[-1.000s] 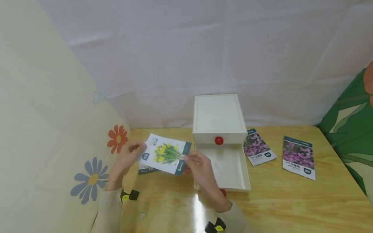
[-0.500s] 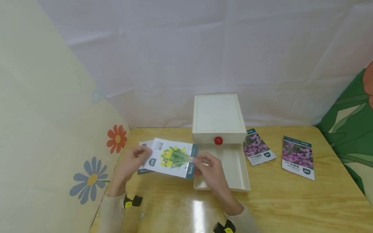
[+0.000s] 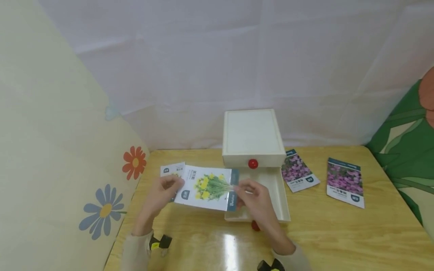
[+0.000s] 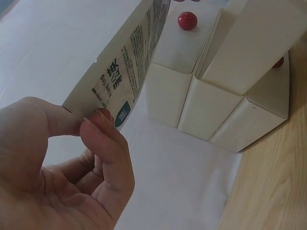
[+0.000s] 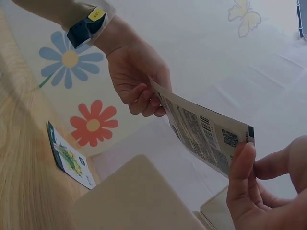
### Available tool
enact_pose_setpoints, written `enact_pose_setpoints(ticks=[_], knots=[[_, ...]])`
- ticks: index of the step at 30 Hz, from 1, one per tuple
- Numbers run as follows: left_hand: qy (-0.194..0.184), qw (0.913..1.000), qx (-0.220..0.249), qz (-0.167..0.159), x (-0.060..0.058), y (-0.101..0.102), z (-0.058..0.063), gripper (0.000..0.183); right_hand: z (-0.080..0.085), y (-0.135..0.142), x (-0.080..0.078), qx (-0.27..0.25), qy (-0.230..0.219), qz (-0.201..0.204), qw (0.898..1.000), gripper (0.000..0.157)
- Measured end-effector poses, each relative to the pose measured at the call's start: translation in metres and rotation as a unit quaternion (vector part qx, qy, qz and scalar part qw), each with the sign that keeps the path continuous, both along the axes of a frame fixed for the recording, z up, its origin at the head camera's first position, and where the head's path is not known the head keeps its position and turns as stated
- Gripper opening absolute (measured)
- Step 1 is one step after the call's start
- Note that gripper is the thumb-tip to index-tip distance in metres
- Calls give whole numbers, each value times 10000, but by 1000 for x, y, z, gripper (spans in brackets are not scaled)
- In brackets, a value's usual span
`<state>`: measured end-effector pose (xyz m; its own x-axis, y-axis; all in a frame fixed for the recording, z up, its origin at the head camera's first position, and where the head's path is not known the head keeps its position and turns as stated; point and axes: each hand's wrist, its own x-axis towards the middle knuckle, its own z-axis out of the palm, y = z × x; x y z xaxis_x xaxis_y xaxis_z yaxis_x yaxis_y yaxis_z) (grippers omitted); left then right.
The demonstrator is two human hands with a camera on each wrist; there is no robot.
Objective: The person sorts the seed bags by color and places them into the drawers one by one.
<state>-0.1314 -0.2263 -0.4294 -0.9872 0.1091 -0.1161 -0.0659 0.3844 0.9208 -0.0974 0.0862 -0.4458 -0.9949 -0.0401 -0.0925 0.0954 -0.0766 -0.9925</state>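
Left hand, right hand pinch opposite ends of dandelion seed packet, aloft, 8 o'clock from white drawer unit. Lower drawer already out toward 6. Looks mid-handling: not yet set down. Second dandelion seed packet on table at 9, two purple-flower seed packets at 3; those three not in hand.

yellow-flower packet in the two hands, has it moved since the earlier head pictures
Yes, rightward in the head view: the held packet, a second ago left of the open drawer, now hides part of the drawer's left side.
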Motion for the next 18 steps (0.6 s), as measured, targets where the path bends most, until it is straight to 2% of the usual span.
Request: enact_pose_setpoints(ticks=[9, 14, 18], knots=[[1, 9998, 90, -200, 3, 11, -6, 21, -2, 15, 3, 192, -64, 25, 9998, 14], [284, 9984, 53, -483, 3, 16, -9, 20, -2, 22, 4, 230, -28, -40, 9997, 14], [355, 9975, 127, -598, 3, 23, -10, 19, -2, 30, 4, 314, -6, -88, 9995, 15]])
